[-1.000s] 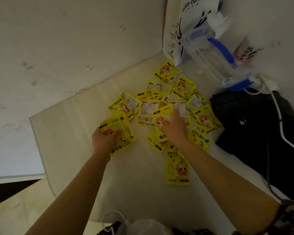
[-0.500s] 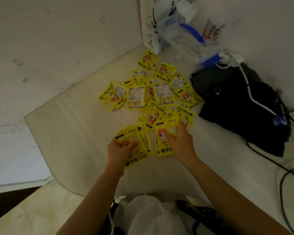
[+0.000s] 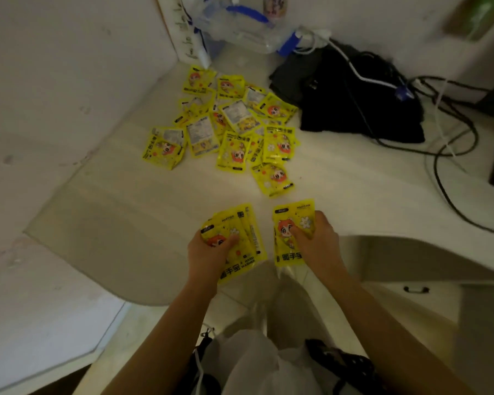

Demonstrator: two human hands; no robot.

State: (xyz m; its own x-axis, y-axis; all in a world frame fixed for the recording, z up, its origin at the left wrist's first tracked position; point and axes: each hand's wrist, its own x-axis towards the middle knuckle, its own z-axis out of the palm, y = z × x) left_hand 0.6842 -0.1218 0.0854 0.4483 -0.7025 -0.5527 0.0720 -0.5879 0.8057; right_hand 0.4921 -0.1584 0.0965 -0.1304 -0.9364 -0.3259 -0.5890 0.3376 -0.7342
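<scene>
Several yellow hand-warmer packets lie in a loose pile (image 3: 228,124) on the pale desk (image 3: 120,201), toward its back corner. My left hand (image 3: 211,252) grips a fanned stack of these packets (image 3: 240,238) near the desk's front edge. Just to its right, my right hand (image 3: 314,238) holds a single yellow packet (image 3: 290,220), thumb across its printed face. Both hands hover over the desk edge, well short of the pile.
A black bag (image 3: 354,104) with white and black cables (image 3: 445,155) fills the desk's right side. A clear plastic jug with blue handle (image 3: 240,27) stands in the back corner by the wall. A white plastic bag (image 3: 254,360) sits below the desk edge.
Both hands have drawn back from the pile toward the front edge, the right one carrying off a packet. The view has tilted, so the pile sits farther away.
</scene>
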